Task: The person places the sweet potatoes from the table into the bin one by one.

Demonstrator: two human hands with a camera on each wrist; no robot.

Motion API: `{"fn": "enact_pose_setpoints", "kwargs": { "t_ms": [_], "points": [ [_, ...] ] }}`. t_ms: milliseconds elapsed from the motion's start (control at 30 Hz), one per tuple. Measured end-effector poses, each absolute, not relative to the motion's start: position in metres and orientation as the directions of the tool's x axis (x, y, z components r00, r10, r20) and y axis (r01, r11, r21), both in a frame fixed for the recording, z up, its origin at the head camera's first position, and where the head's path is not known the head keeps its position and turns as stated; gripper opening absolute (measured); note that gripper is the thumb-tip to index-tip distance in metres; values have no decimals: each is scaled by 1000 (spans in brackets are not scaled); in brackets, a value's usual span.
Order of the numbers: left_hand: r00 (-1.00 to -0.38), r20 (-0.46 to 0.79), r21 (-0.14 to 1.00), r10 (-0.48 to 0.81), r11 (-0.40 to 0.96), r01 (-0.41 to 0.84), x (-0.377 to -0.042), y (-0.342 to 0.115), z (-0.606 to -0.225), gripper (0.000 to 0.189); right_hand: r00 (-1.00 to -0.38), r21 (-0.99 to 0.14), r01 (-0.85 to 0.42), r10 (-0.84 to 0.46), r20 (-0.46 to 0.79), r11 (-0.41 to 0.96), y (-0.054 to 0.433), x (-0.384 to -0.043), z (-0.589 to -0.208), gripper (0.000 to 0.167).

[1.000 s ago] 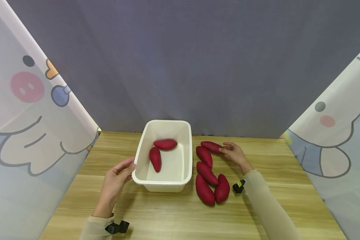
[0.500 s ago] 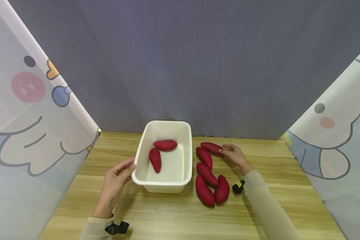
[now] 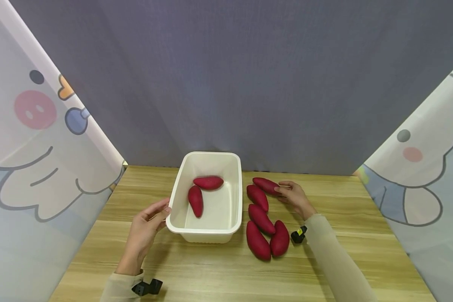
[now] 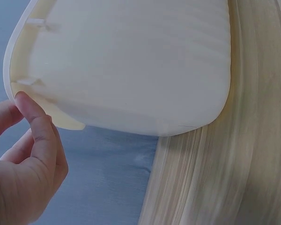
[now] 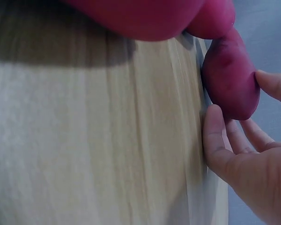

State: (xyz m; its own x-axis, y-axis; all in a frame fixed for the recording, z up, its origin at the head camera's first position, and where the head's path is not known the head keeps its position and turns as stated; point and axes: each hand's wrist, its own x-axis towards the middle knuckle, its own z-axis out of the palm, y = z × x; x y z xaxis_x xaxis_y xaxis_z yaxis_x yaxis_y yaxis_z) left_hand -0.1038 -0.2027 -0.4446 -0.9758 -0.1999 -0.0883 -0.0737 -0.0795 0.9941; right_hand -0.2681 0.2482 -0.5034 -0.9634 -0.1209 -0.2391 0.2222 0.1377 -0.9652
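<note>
A white plastic bin (image 3: 215, 231) stands left of centre on the table, two dark red sweet potatoes (image 3: 208, 182) lying inside it. My left hand (image 3: 145, 228) pinches the bin's left rim near its front corner; the left wrist view shows thumb and finger meeting at that rim (image 4: 8, 65). At the back right, my right hand (image 3: 295, 199) has its thumb and fingers around the right end of a sweet potato (image 3: 265, 185), which lies behind the others. The right wrist view shows the thumb on one side of this sweet potato (image 5: 232, 77) and fingertips at the other.
Several more sweet potatoes (image 3: 261, 219) lie in a loose group right of the bin, in front of the held one. A grey curtain (image 3: 226, 84) closes off the back of the wooden table (image 3: 196, 272). Printed cloth panels (image 3: 411, 176) flank both sides.
Both hands stay almost where they were, with the left at the bin rim and the right at the rear sweet potato. Nothing else has visibly moved.
</note>
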Motion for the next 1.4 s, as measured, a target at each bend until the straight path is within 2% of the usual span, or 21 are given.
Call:
{"fn": "enact_pose_setpoints", "kwargs": {
  "t_ms": [367,600,800,1133,1400],
  "points": [
    [-976,-84,994,-201,-81,-69,-104,-202,-443,47,-976,-978,178,-110,-189,105,246,-263,-492,63],
    [-975,-80,994,-206,-90,-63,-104,-203,-443,47,-983,-995,100,-150,-103,27,238,-258,-462,62],
    [-976,-82,993,-203,-105,-61,-105,-203,-443,47,-981,-998,51,-187,-55,27,227,-254,-431,56],
    [-976,-91,992,-196,-103,-72,-105,-203,-443,47,-966,-998,-31,-260,17,49,191,-247,-379,52],
    [-980,-74,991,-184,-119,-53,-106,-204,-444,47,-955,-991,-90,-291,58,97,145,-255,-350,48]
  ]
}}
